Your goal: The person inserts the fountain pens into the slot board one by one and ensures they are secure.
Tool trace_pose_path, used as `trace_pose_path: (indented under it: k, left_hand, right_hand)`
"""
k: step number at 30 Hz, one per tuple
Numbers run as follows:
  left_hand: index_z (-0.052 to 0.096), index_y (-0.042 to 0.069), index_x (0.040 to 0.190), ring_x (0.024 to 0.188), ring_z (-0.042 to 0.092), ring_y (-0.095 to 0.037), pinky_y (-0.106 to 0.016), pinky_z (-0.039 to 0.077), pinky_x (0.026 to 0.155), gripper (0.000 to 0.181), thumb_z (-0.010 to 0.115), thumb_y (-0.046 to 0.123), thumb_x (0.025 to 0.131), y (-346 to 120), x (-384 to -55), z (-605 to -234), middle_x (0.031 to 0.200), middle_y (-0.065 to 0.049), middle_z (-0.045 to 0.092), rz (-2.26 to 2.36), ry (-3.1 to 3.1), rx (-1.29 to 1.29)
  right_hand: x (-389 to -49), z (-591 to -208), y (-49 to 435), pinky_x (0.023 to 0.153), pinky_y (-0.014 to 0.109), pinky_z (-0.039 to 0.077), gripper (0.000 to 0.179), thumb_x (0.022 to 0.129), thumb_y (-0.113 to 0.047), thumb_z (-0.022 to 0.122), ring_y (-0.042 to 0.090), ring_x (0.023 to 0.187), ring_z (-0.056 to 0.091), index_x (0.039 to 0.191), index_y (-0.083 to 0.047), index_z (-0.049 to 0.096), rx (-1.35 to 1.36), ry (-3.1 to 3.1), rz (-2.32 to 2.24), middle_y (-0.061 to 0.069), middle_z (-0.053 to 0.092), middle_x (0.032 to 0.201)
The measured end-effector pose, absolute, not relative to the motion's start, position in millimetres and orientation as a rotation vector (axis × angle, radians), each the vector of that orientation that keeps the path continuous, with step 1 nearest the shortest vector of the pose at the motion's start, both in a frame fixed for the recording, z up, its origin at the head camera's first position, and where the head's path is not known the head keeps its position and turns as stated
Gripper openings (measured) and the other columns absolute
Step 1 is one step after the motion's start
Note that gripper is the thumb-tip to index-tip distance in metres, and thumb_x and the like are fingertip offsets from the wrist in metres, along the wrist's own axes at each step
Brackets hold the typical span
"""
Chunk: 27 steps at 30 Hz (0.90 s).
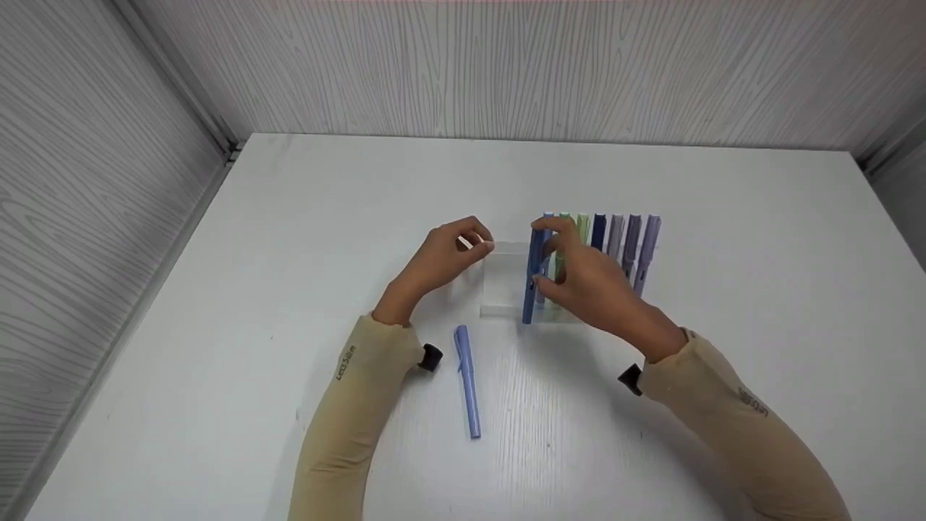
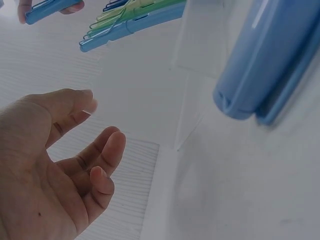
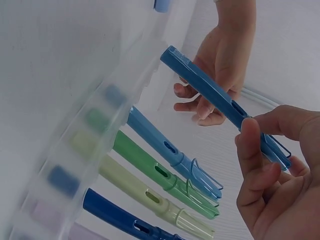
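Note:
In the head view, my right hand [image 1: 589,282] pinches a blue fountain pen [image 1: 534,278] between thumb and fingers, holding it nearly upright at the left end of a row of pens. The right wrist view shows that same pen [image 3: 212,95] tilted, apart from the row. A clear pen stand [image 1: 504,281] carries the row, including a lighter blue pen [image 3: 155,137], a green pen [image 3: 145,157], a pale green pen [image 3: 132,185] and a navy pen [image 3: 112,212]. My left hand [image 1: 443,255] is beside the stand's left edge, fingers loosely bent with nothing between them; contact is unclear.
A periwinkle-blue pen [image 1: 467,383] lies on the white table [image 1: 217,325], in front of the stand. Purple and grey pens [image 1: 650,246] fill the row's right end. Wood-grain panels [image 1: 463,65] rise behind the table and at its sides.

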<state>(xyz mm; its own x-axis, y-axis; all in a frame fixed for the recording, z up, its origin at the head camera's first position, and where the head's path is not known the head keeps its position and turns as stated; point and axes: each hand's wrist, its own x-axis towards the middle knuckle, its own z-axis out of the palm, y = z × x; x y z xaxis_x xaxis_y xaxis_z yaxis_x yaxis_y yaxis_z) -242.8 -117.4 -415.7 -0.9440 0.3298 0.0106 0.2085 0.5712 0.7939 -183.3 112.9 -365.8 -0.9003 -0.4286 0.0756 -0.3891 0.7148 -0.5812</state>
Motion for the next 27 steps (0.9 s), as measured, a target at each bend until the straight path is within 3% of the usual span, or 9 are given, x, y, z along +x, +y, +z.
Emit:
trace_pose_path:
  k: [10,27]
  left_hand:
    - [0.064,0.015,0.106,0.09,0.063,-0.022,-0.034,0.051,0.079,0.019,0.059,0.03,0.097,-117.9,-242.6,-417.7,0.109,-0.007,0.066,1.324,2.663,0.47]
    - [0.065,0.016,0.105,0.087,0.062,-0.021,-0.034,0.051,0.078,0.018,0.059,0.031,0.096,-117.2,-243.6,-417.6,0.108,-0.007,0.066,1.319,2.674,0.474]
  right_hand:
    - [-185.2,-366.0,112.5,0.055,0.026,0.044,0.064,0.092,-0.016,0.064,0.017,0.062,0.055,0.14,-0.021,0.023,-0.677,2.919,-0.902,0.009,0.063,0.119]
    - [-190.6,-380.2,112.4,0.051,0.032,0.048,0.06,0.092,-0.015,0.065,0.018,0.055,0.056,0.138,-0.02,0.026,-0.831,3.079,-0.846,0.014,0.065,0.112]
